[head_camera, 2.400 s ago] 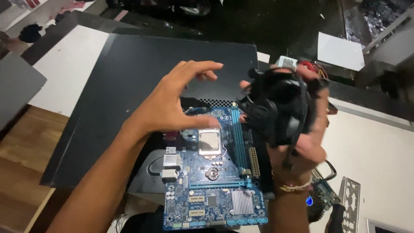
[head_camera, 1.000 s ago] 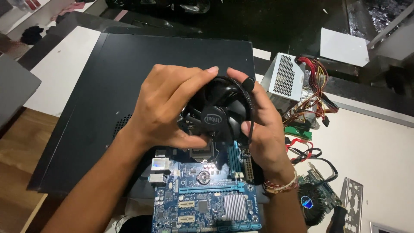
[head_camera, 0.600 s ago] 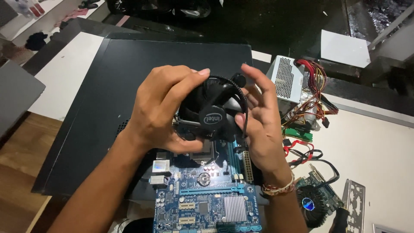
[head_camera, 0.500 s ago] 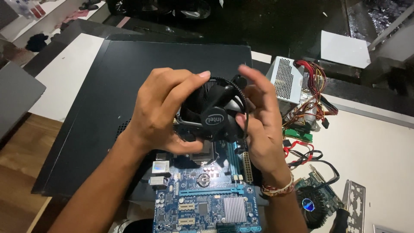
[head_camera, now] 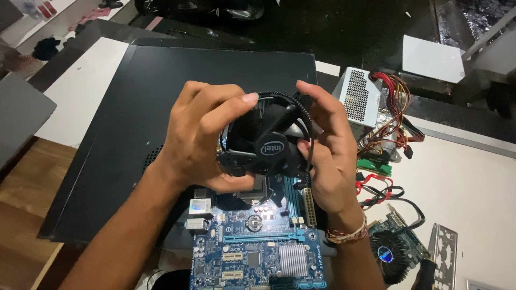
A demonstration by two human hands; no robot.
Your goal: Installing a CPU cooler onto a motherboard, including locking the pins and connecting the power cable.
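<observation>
A black round cooler fan [head_camera: 267, 140] with a looped black cable hangs just above the upper part of a blue motherboard [head_camera: 258, 241]. My left hand [head_camera: 201, 137] grips its left side with fingers curled over the top. On the other side, my right hand [head_camera: 328, 145] holds the fan's right edge. The board's socket area is mostly hidden under the fan and my hands.
The motherboard lies on a black computer case panel [head_camera: 140, 107]. To the right stand a grey power supply [head_camera: 357, 96] with coloured wires [head_camera: 389, 118], a green memory stick [head_camera: 376, 165], a graphics card [head_camera: 395, 249] and a metal backplate [head_camera: 443, 258] on a white table.
The fan went from my right hand alone, held off to the right, to both hands over the board's upper middle. It has tilted slightly in the last half second.
</observation>
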